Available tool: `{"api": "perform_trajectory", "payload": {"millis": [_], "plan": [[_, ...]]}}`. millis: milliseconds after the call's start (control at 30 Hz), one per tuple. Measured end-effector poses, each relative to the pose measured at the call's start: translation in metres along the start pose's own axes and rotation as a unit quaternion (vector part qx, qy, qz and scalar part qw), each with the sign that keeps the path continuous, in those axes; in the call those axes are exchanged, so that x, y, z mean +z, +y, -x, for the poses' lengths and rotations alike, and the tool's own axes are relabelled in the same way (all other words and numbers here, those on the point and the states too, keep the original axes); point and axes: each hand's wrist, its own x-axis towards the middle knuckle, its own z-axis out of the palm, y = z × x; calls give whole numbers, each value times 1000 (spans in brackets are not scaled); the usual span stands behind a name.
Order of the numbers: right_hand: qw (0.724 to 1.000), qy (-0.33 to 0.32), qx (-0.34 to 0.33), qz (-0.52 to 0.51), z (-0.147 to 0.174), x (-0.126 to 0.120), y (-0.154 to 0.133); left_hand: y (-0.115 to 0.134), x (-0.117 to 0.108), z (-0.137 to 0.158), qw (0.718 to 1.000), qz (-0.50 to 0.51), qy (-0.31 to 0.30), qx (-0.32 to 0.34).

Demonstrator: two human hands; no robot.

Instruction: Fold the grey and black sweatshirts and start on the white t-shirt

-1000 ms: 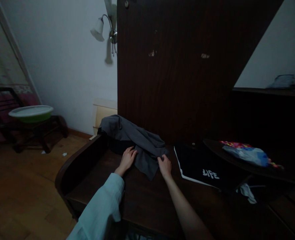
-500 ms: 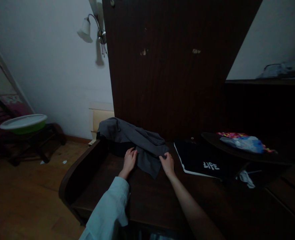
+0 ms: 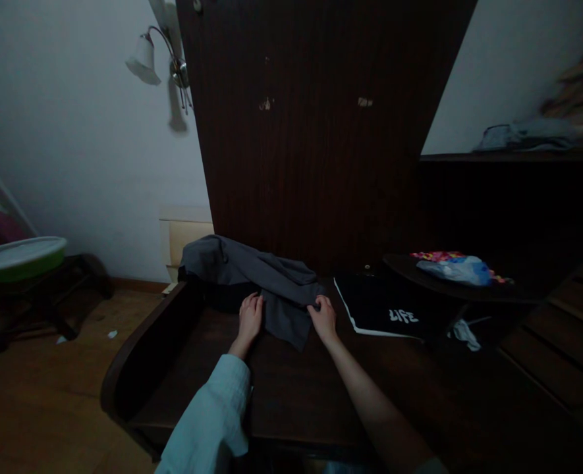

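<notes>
A grey garment [image 3: 276,273] lies bunched along the back of a dark wooden surface [image 3: 291,395], with one corner flap hanging towards me. My left hand [image 3: 250,315] is closed at the near left edge of this cloth, fingertips on it. At its right end, my right hand [image 3: 323,316] pinches the fabric between thumb and fingers. Under the garment's left part there is something dark, too dim to make out. To the right of my right hand lies a folded black cloth [image 3: 375,306] with white lettering and a white edge.
A raised curved side [image 3: 143,349] borders the surface on the left. Behind stands a tall dark panel [image 3: 311,151]. A small shelf [image 3: 400,266] at right carries a plastic bag [image 3: 456,270]. Far left, a green basin [image 3: 24,260] rests on a stool. A wall lamp [image 3: 145,59] hangs above.
My view has turned slightly right, so everything sits further left in the picture. Both hands stay at the grey garment, which keeps nearly the same shape.
</notes>
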Motion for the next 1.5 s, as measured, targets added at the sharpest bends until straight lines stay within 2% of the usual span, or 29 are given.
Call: {"api": "perform_trajectory", "payload": {"millis": [300,633,1067,1200,1333,1500], "plan": [[1000,-13,7,20,1,1,-2,0,0,-2,1000,-14,0,10],[999,-14,32,-17,0,-5,-6,5,-3,-3,999,-28,-25,0],[998,-18,48,-25,-2,-4,-4,4,-2,-3,999,-31,-22,7],[996,-28,52,-65,-1,-3,-2,2,-1,-3,999,-36,-25,12],[985,-44,99,-133,0,-2,-1,-1,-4,-5,999,-20,-42,17],[969,-24,147,-198,1,0,0,-7,-12,-12,996,9,-86,12]]}}
